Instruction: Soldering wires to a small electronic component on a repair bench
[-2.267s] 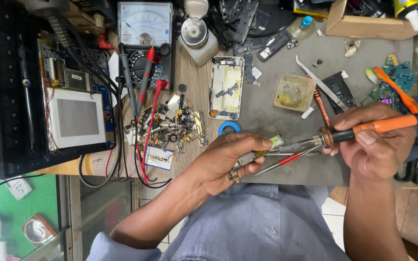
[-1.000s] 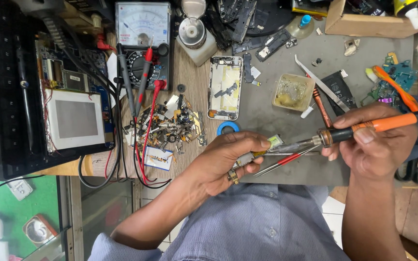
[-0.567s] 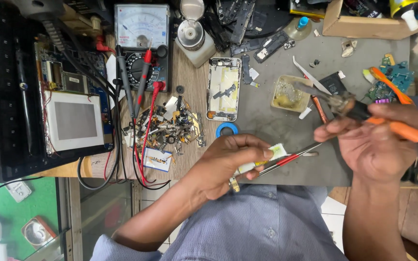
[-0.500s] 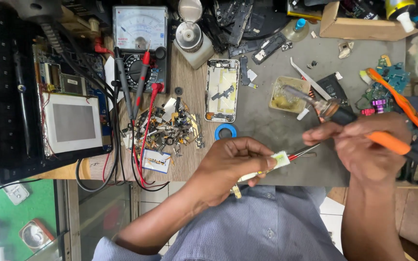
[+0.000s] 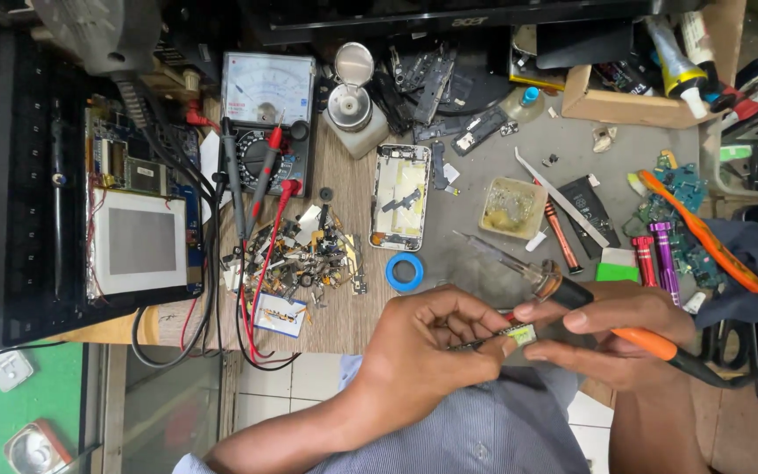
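My left hand [image 5: 432, 342] pinches a small green circuit strip [image 5: 509, 334] by its near end, at the front edge of the bench. My right hand [image 5: 611, 338] grips an orange-handled soldering iron [image 5: 563, 290], and its thumb and fingers also touch the far end of the strip. The iron's metal tip points up and left, away from the strip, toward the small flux tin [image 5: 511, 208]. An opened phone back [image 5: 399, 197] lies beyond the hands.
An analog multimeter [image 5: 267, 118] with red and black probes stands at the back left beside an opened device with a grey screen panel [image 5: 140, 241]. A heap of small parts [image 5: 304, 254], a blue tape ring [image 5: 404, 272], screwdrivers [image 5: 655, 254] and a cardboard box [image 5: 633, 101] crowd the bench.
My right hand swung the soldering iron's tip off the strip, up toward the flux tin, and came back to the strip. My left hand kept its hold on the strip.
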